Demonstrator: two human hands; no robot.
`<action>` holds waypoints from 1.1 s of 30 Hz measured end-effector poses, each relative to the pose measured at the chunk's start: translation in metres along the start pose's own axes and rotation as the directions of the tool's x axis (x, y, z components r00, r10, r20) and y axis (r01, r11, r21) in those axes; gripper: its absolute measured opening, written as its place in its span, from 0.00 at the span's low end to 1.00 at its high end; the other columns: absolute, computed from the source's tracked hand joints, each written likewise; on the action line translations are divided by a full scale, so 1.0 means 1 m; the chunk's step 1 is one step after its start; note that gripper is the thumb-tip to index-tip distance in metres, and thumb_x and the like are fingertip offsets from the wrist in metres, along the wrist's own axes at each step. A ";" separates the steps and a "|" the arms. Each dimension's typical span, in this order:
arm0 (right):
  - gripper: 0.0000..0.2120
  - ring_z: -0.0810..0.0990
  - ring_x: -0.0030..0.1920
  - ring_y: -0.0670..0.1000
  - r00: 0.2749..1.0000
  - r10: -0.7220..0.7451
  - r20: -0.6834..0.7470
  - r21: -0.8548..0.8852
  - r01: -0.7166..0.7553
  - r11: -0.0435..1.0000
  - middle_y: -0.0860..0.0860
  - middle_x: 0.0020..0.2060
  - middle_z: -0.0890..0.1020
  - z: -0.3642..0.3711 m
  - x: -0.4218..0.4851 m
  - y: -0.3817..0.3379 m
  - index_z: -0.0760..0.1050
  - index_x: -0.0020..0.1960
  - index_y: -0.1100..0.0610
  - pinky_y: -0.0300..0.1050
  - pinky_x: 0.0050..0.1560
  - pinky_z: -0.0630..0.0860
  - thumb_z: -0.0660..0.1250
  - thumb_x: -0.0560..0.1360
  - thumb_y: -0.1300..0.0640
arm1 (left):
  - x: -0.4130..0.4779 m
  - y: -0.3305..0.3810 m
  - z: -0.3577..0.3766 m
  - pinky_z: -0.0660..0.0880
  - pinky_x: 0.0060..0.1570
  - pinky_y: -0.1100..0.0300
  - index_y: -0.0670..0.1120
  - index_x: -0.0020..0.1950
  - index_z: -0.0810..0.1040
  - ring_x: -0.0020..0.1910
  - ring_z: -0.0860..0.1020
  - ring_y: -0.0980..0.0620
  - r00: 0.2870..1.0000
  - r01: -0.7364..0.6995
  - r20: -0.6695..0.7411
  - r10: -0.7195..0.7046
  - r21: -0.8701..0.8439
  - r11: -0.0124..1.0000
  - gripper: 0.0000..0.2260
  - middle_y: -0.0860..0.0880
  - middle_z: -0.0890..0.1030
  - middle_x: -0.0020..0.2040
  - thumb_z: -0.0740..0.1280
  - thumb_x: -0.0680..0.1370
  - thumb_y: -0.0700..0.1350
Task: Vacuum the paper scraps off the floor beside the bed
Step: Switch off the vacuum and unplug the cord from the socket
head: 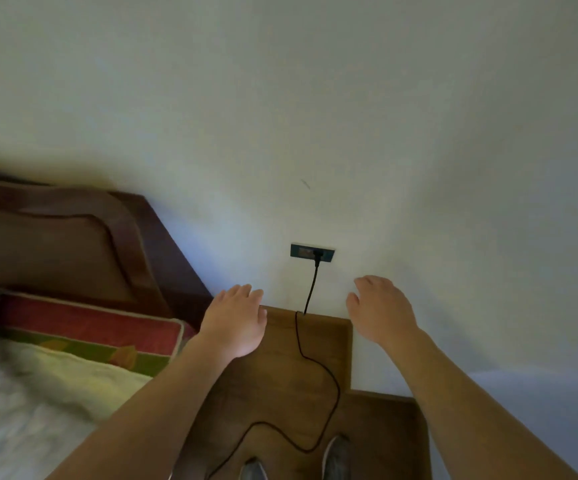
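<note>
Black cord [318, 368] plugged into wall socket [312, 252], trailing across wooden floor [280, 386]

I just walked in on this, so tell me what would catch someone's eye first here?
Two bare hands, left hand and right hand, spread open and empty at centre. Between them a black cord hangs from a dark wall socket, trailing over the wooden floor. At left, the bed's wooden headboard.
</note>
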State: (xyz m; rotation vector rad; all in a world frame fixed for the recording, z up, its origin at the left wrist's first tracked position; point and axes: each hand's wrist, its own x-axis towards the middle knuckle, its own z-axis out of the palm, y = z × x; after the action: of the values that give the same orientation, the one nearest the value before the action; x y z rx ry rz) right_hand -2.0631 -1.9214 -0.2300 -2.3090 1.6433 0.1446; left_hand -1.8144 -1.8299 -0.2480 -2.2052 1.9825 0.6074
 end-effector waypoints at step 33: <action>0.15 0.77 0.36 0.44 0.976 0.062 -0.209 0.511 0.055 0.858 0.45 0.34 0.76 0.183 0.185 0.011 0.74 0.45 0.50 0.37 0.35 0.69 0.53 0.84 0.47 | 0.181 0.031 0.239 0.68 0.29 0.66 0.50 0.58 0.72 0.30 0.75 0.58 0.978 -0.140 -0.202 0.056 -0.434 0.890 0.06 0.57 0.75 0.36 0.57 0.86 0.49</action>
State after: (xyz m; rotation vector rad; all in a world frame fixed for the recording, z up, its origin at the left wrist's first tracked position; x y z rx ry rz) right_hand -1.9940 -2.0371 -0.4526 -1.9530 1.5412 -0.5107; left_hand -1.8850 -1.9202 -0.5268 -2.5046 2.2429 0.9961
